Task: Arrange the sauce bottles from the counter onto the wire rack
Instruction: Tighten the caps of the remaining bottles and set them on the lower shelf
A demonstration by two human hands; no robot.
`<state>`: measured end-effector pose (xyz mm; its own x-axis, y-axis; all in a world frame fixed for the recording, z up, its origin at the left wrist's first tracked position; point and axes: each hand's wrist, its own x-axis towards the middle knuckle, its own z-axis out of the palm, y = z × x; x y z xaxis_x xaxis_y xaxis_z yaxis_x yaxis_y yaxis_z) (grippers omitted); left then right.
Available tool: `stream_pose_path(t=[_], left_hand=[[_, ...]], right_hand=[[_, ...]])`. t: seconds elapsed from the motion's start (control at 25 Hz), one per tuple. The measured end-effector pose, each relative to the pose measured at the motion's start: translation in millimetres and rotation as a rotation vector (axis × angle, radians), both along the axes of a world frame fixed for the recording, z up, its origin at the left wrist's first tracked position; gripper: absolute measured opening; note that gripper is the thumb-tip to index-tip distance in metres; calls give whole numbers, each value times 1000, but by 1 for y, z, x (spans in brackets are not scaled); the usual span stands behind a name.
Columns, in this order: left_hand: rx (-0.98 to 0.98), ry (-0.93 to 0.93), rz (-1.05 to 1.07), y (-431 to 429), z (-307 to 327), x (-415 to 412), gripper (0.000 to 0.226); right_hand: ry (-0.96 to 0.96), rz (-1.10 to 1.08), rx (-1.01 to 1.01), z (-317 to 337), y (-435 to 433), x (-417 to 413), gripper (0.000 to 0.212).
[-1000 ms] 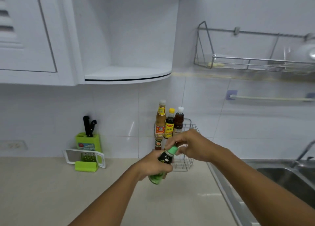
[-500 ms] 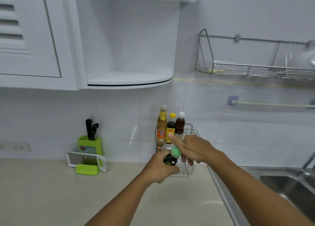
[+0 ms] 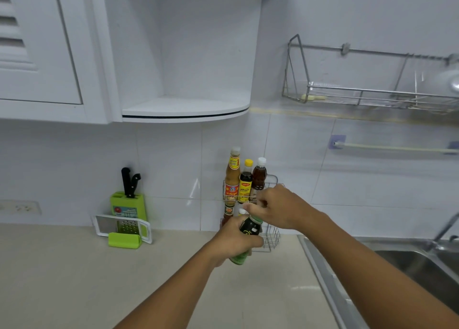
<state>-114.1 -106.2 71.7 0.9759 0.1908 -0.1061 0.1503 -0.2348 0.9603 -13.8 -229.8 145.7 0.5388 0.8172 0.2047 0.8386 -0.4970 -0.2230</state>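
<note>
Right now the left hand (image 3: pixel 237 241) is wrapping closed around a dark green sauce bottle (image 3: pixel 248 239), holding it tilted in the air above the counter (image 3: pixel 74 279), just in front of the wire rack (image 3: pixel 272 236). Its body is showing a black label with pale lettering and a green base below the fist. The right hand (image 3: pixel 280 208) is curling at the bottle's top, fingers hiding the cap; half a second ago that green cap was showing and the index finger was pointing out. Three bottles are standing on the rack's upper tier.
</note>
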Motion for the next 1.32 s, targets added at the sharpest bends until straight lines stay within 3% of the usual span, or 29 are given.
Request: stream_pose_path(t=[0.08,0.16,0.24,0.48,0.56,0.64,0.72,0.84,1.04,1.16,1.32], left_hand=[[-140,42,-163,2,2,-1,24],[-126,58,-208,3,2,2,24],[-36,40,-103,1,0,7,24],[403,-96,256,-8,-29,26,48],[426,-103,274,-6,-40,33,51],[368,-83,271,0,-52,43,54],[283,-42,223,10,-67,50,68],[213,93,183,30,-100,71,83],[104,275,373,65,-158,112,50],[19,327,485,86,-190,136,52],[-33,378,544,105,-233,176,64]], right_hand=[[60,103,-2,-1,-2,0,32],[28,107,-50,-7,1,-1,20],[-32,32,-63,-17,9,-2,20],[65,-175,35,-43,19,15,28],[249,-172,124,-54,15,17,28],[552,-178,190,-68,9,24,31],[678,-219,249,-88,3,38,35],[667,-395,367,-124,3,70,38],[722,-633,554,-188,14,133,37],[728,-667,641,-223,29,163,35],[739,-661,612,-265,52,200,40]])
